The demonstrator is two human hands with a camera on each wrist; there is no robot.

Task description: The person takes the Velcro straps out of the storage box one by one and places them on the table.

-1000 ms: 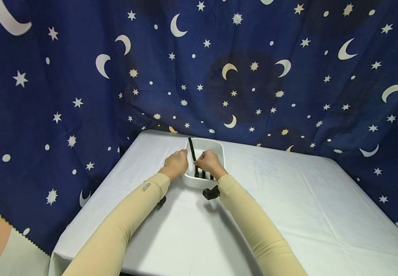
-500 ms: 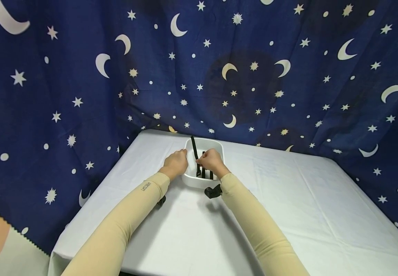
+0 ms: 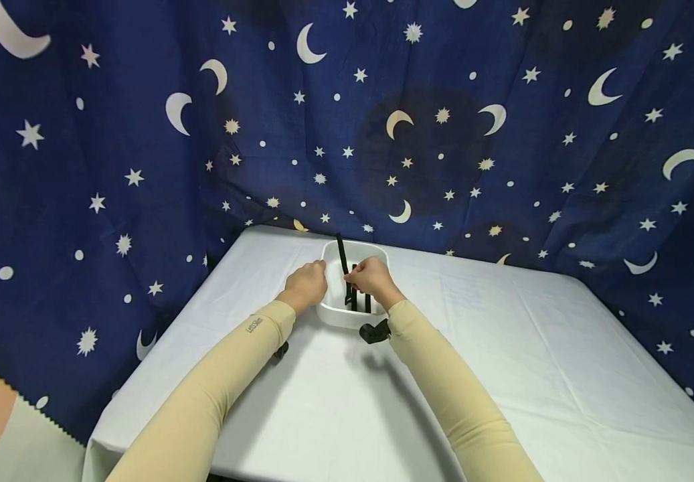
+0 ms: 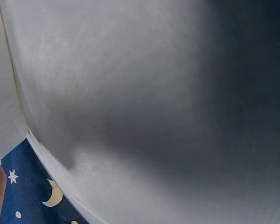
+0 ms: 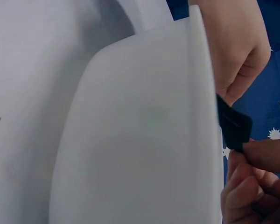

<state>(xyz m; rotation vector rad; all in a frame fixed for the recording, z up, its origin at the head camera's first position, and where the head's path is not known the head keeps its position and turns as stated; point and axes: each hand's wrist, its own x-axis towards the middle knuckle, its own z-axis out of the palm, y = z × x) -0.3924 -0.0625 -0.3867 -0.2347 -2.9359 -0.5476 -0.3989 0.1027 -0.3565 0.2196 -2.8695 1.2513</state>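
Observation:
A white plastic bin (image 3: 343, 319) stands toward the back of the table. My left hand (image 3: 307, 284) grips its left rim. Inside the bin, my right hand (image 3: 372, 277) pinches a long, thin black stick-like piece (image 3: 342, 253), which leans with its upper end above the far rim. Two more black strips (image 3: 355, 302) lie side by side beneath the right hand. In the right wrist view, the thumb and fingers hold the black piece (image 5: 234, 123) just beyond the bin's edge, with the left hand (image 5: 235, 44) behind. What kind of thing the black piece is I cannot tell.
The table (image 3: 322, 415) wears a white cloth. A blue curtain (image 3: 262, 120) with moons and stars hangs behind and at the left. Black wrist mounts (image 3: 375, 332) sit under the sleeved forearms. The left wrist view shows mostly blurred white cloth.
My right hand has shifted slightly up and to the right, taking the black piece along, so its top sits farther right and higher. The left hand stays at the rim.

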